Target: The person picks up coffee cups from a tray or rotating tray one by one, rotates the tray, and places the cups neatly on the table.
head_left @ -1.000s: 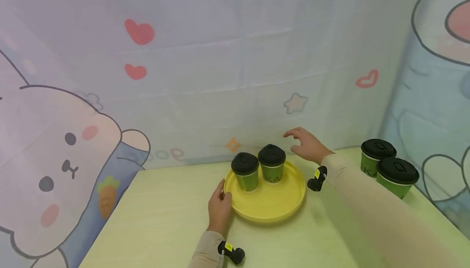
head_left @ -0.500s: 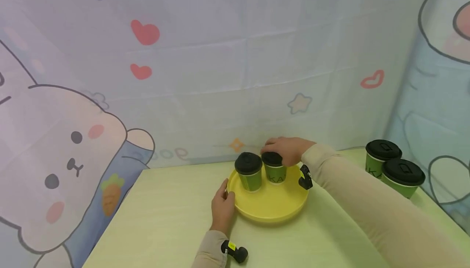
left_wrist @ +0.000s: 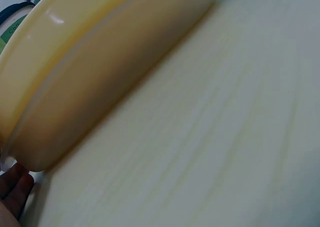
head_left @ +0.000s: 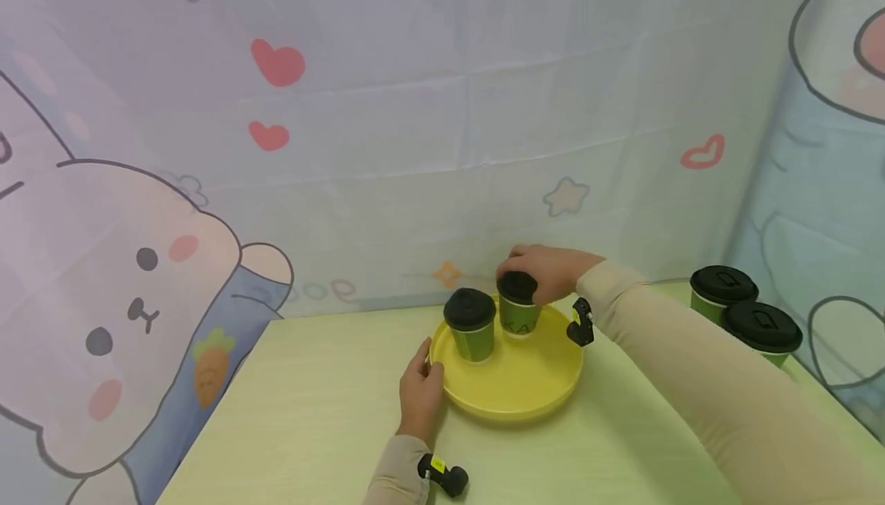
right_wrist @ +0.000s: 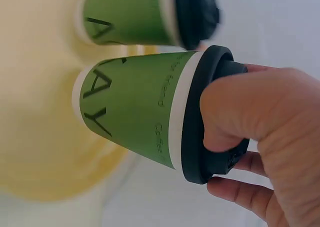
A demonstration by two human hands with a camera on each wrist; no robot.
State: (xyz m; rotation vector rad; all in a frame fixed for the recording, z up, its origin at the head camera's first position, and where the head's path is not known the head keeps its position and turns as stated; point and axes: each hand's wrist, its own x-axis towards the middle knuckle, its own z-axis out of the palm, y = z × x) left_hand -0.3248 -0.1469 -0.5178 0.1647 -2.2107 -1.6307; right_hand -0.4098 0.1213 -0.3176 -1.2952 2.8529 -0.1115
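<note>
My right hand (head_left: 553, 270) grips the black lid (right_wrist: 200, 117) of a green paper coffee cup (right_wrist: 135, 107) from above, thumb on one side and fingers on the other. This cup is upright over the far part of a round yellow plate (head_left: 512, 397). A second lidded green cup (head_left: 474, 342) stands on the plate just left of it. My left hand (head_left: 420, 397) holds the plate's left rim, thumb along the edge; in the left wrist view its fingertips (left_wrist: 19, 187) show below the rim (left_wrist: 75, 52).
Two more green cups with black lids stand at the table's right side, one farther (head_left: 722, 286) and one nearer (head_left: 764, 328). A printed cloth (head_left: 387, 220) hangs behind the table (head_left: 311, 397).
My right hand has come down from beside the plate onto the far cup's lid, gripped it and raised the cup slightly. The left hand keeps its place at the rim.
</note>
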